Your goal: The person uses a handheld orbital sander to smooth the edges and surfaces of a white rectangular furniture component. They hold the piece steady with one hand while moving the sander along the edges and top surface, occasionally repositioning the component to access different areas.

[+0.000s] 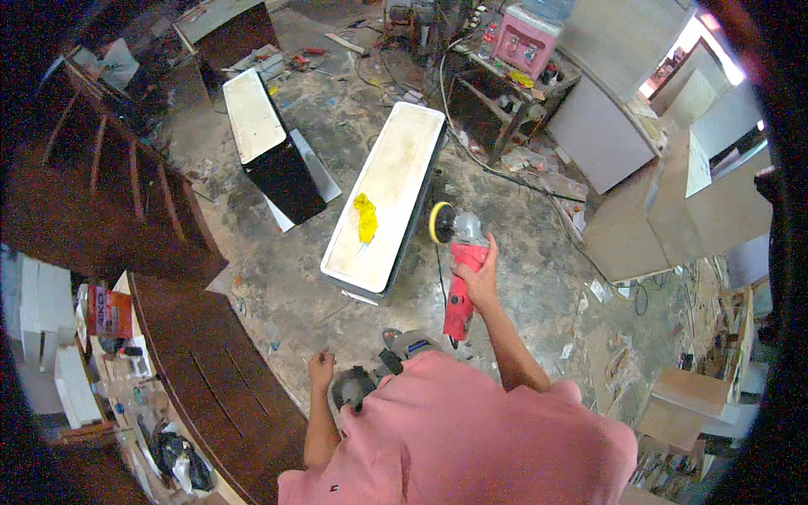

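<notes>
R hand (pixel 481 273) grips the red angle polisher (pixel 459 299) solo, yellow-rimmed disc pad (pixel 435 223) just R of the long white-topped panel (pixel 394 156); L hand (pixel 321 369) is half-curled, can't tell if it's holding anything small. Risk, IMO: w/ the pad spun up, loose yellow cloth (pixel 365 217) on the panel could get grabbed, or a one-handed hold could let the tool kick & gouge the edge. Text-wise: big pale lettering on red carton (pixel 109 313), far L; polisher markings too small to read.
</notes>
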Motion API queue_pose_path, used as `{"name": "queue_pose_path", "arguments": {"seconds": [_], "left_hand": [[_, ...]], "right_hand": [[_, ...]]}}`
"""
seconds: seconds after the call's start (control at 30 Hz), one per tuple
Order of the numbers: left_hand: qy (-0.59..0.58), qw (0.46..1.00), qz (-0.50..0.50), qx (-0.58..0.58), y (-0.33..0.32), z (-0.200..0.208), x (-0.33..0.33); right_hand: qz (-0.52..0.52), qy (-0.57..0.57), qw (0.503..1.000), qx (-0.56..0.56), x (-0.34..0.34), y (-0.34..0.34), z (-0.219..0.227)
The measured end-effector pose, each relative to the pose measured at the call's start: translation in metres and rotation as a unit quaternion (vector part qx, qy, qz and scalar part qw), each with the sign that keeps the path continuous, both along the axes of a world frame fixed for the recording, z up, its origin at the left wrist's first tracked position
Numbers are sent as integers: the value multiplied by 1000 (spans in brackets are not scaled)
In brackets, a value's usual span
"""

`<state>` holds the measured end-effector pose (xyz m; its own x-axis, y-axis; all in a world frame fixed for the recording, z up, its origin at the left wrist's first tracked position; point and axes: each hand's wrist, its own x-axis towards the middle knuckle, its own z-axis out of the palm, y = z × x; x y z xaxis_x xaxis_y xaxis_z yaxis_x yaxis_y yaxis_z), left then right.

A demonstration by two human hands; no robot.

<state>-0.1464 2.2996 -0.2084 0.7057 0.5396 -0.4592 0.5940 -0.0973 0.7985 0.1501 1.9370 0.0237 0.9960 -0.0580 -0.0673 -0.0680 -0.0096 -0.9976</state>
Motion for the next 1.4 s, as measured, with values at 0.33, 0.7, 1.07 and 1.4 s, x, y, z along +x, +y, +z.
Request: {"name": "queue_pose_path", "arguments": {"seconds": [0.33, 0.7, 1.07, 1.4], "left_hand": [[114, 930, -348, 26, 44, 21, 88], [56, 884, -461, 52, 265, 31, 190], [-98, 668, -704, 222, 180, 109, 331], [-196, 525, -766, 314, 13, 62, 423]], "right_hand": [[-237, -44, 958, -158, -97, -35, -6], [-402, -6, 885, -235, -226, 56, 13], [-433, 46, 856, -278, -269, 143, -99], [-336, 163, 908, -191, -289, 199, -186]]}}
